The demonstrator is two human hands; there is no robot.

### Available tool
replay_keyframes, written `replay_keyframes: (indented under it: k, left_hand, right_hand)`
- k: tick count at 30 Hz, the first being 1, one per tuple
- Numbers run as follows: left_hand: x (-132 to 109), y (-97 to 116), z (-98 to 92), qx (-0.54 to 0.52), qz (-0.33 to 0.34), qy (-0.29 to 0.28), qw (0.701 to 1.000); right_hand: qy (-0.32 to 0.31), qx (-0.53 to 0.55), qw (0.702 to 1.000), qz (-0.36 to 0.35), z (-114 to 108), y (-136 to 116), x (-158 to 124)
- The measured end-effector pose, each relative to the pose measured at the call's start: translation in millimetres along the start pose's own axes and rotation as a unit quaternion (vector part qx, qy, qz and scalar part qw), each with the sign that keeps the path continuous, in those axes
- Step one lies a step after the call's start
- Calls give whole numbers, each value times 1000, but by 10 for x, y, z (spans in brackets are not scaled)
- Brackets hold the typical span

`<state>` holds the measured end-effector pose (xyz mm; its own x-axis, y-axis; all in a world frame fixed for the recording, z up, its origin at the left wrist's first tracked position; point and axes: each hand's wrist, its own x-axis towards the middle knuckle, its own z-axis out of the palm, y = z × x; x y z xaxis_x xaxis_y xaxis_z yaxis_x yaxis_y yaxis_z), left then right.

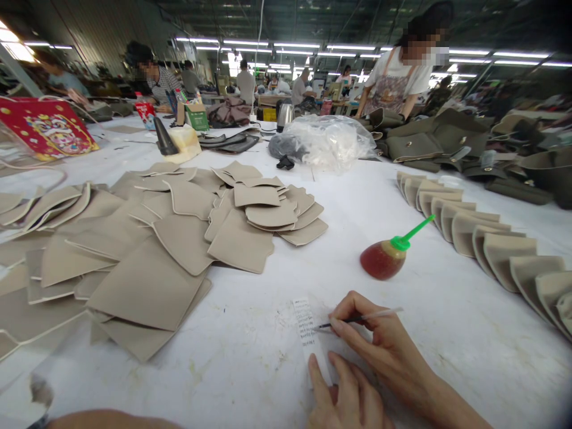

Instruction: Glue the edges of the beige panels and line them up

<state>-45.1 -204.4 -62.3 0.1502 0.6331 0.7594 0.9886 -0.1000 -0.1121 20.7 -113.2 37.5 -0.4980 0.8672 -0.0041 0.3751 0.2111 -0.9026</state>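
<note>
My right hand (pixel 379 339) pinches a pen (pixel 357 319), its dark tip on a narrow strip of white paper (pixel 308 333). Several short lines of small handwriting run down the strip, too small to read. The lower end of the paper lies under the fingers of my left hand (pixel 346 396), stretched out and slightly apart. Beyond my right hand, a squat bottle (pixel 382 260) of reddish-brown liquid leans on the table, its green nozzle (pixel 413 232) pointing up to the right.
Overlapping beige panels (pixel 147 280) spread over the left of the white table (pixel 250 381). A row of curved beige pieces (pixel 487 238) runs down the right. Farther back are a clear plastic bag (pixel 335 143), dark bags (pixel 438 140), a black cone (pixel 164 138) and a person in an apron (pixel 393 83).
</note>
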Motion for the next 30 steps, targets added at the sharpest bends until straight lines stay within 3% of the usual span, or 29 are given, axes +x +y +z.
replay_keyframes:
  k: [3,9,18,30]
  left_hand:
    - [7,-11,-8,4,32,-10,999]
    - [71,-19,-25,-17,-1,36,999]
    - [82,-339,-167,-16,158,-35,987]
    - [192,-363,-239,-25,169,-37,985]
  right_hand:
    - [-4,-6,1000,-2,2,2,-1]
    - [1,10,1000,-5,18,-27,9]
    - [-39,42,998,20,90,-34,-45]
    - [-21,20,1000,7,35,-42,-20]
